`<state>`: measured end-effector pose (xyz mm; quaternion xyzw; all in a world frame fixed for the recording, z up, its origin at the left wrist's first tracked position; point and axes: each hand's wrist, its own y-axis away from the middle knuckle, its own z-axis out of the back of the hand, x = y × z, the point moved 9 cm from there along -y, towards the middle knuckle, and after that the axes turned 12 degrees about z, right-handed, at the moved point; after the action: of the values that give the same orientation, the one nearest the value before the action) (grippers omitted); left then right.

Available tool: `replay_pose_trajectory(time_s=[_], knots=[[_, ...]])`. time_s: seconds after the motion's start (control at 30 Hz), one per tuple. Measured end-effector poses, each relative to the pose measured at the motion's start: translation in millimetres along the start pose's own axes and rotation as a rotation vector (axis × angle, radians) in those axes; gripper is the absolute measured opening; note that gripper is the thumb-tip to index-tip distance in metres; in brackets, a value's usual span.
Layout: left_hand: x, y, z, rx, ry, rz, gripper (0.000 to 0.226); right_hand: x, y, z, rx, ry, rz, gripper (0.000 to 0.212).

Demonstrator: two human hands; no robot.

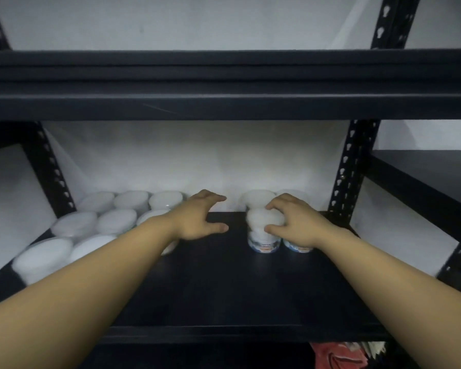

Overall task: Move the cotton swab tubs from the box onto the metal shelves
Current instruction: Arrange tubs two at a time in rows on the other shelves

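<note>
Right hand (294, 222) curled round a tub (264, 230) on the shelf (210, 283), beside another tub (298, 246); left hand (197, 219) spread, holding nothing, near the packed rows (104, 222); best nudged flush against its neighbour, upright, before letting go.

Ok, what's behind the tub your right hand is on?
Behind the front tub under the right hand, another white-lidded tub stands by the wall. A further tub sits to the right; the hand covers most of it and whatever stands behind it.
</note>
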<state>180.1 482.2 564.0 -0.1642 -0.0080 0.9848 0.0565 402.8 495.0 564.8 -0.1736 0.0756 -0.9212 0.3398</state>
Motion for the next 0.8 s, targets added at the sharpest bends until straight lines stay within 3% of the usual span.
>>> replay_pose_trajectory(time_s=[0.27,0.4,0.5,0.63,0.8], knots=[[140.1,53.9,34.1,-0.034,-0.079,0.286,0.106,97.4,-62.8,-58.4,0.08,-0.102,0.12,0.058],[200.4,75.4,33.7,-0.029,-0.098,0.434,0.098,144.2,-103.7,-93.7,0.142,-0.107,0.133,0.065],[216.0,82.8,25.4,0.0,-0.138,0.462,0.095,168.5,-135.6,-115.1,0.175,-0.101,0.089,0.072],[212.4,81.3,20.5,0.002,-0.182,0.445,0.072,180.4,-172.0,-132.5,0.191,-0.056,-0.004,0.074],[214.0,82.0,21.2,-0.009,-0.169,0.434,0.068,177.8,-204.5,-158.5,0.276,-0.053,-0.058,0.071]])
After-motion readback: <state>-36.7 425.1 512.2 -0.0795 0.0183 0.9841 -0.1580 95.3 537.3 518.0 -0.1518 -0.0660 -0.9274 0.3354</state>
